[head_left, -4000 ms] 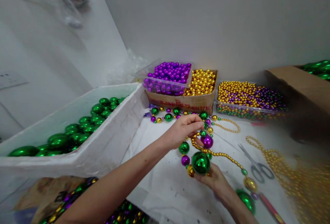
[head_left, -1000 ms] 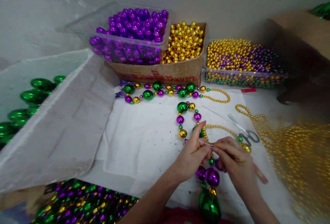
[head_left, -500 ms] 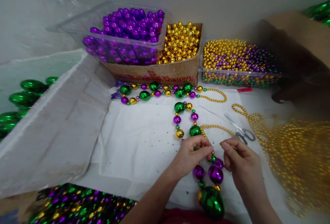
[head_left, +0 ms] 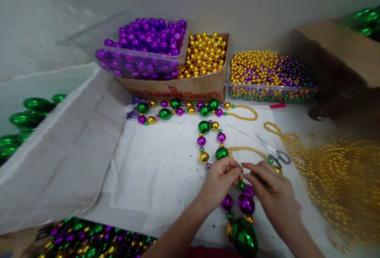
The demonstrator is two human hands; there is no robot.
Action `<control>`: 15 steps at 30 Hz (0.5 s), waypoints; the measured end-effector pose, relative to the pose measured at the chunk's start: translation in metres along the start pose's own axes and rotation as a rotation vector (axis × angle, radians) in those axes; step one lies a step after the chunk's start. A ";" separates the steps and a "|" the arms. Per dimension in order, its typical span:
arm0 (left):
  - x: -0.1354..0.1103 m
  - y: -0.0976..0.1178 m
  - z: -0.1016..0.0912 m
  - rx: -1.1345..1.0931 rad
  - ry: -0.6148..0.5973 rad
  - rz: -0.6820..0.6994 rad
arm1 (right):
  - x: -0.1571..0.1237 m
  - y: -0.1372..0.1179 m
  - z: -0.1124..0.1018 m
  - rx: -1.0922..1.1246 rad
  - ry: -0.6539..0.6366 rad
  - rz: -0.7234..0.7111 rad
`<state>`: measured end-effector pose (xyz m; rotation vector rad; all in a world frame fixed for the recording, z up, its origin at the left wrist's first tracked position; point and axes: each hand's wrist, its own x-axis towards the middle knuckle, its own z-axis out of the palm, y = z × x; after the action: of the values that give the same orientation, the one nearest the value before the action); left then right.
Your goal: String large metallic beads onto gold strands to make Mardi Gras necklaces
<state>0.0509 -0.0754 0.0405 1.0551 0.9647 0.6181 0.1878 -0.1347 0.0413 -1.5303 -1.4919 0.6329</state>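
A bead necklace (head_left: 246, 204) of green, purple and gold balls lies in front of me, with a large green ball nearest my body. My left hand (head_left: 221, 177) pinches its string just above a small gold and a green bead. Close against those fingertips, my right hand (head_left: 268, 184) has thumb and forefinger at the same thin string; the rest of its fingers are curled. Some beads are hidden behind both hands. Beyond them lies a strand of small gold beads (head_left: 246, 148) joined to the necklace. Scissors (head_left: 274, 151) rest to the right, near a thin needle-like rod (head_left: 242, 132).
A finished-looking bead necklace (head_left: 164, 113) lies farther back. Behind it stand a clear tub (head_left: 181, 58) of purple balls, a cardboard box (head_left: 178, 88) with gold balls and a clear bin (head_left: 276, 88) of mixed small beads. Gold bead strands (head_left: 344, 186) heap at right.
My right hand has moved left, its fingertips now meeting those of my left hand at the string. The whole view has shifted slightly.
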 end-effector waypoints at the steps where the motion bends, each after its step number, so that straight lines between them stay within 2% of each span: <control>1: -0.001 0.000 -0.001 0.015 -0.011 -0.006 | -0.001 0.002 0.001 0.022 -0.011 0.037; 5: -0.002 0.003 -0.003 0.056 -0.071 0.010 | -0.005 0.007 0.003 0.094 -0.046 0.186; 8: -0.003 0.004 -0.001 0.093 -0.088 0.023 | -0.006 0.007 0.004 0.131 -0.060 0.222; 12: -0.002 0.002 0.003 0.091 -0.061 0.023 | -0.006 0.004 0.003 0.075 -0.060 0.188; 15: -0.001 -0.003 0.004 0.089 -0.030 0.035 | -0.007 0.002 0.004 -0.007 -0.001 0.076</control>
<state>0.0539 -0.0789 0.0387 1.1591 0.9566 0.5908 0.1846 -0.1405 0.0363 -1.5984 -1.4437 0.6726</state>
